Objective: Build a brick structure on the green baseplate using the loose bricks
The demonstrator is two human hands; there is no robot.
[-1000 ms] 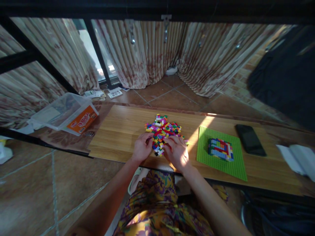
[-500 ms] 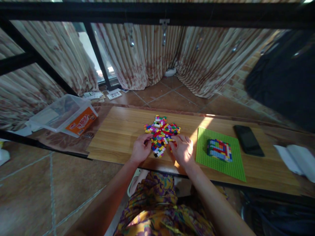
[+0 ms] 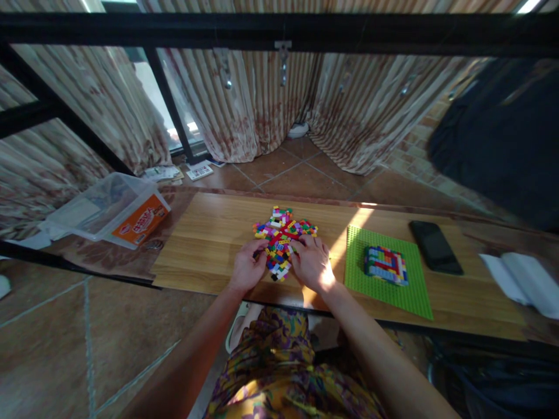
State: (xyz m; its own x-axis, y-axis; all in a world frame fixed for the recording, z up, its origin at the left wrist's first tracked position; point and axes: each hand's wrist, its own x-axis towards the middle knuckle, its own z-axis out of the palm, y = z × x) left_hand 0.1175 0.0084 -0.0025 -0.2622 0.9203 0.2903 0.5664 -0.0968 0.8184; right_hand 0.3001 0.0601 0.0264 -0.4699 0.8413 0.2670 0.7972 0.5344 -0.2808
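A pile of colourful building bricks (image 3: pixel 279 241) lies on the wooden table between my two hands. At its left edge, my left hand (image 3: pixel 248 265) has its fingers pinched around a small dark brick (image 3: pixel 258 254). My right hand (image 3: pixel 312 262) reaches over the pile's right side, thumb and fingers apart, fingertips among the bricks; some bricks beneath it are hidden. Further right, a green baseplate (image 3: pixel 358 270) carries a low, layered, rectangular brick build (image 3: pixel 386 265) with red pieces in its middle.
A black phone (image 3: pixel 435 247) lies right of the baseplate, with folded white paper (image 3: pixel 530 282) beyond it. On the left stands a clear plastic box (image 3: pixel 105 203) with an orange label. A black metal bar (image 3: pixel 279 30) crosses above the far side.
My right hand has moved left and inward over the pile, covering more bricks. My left hand stays at the left edge. The whole view has shifted slightly.
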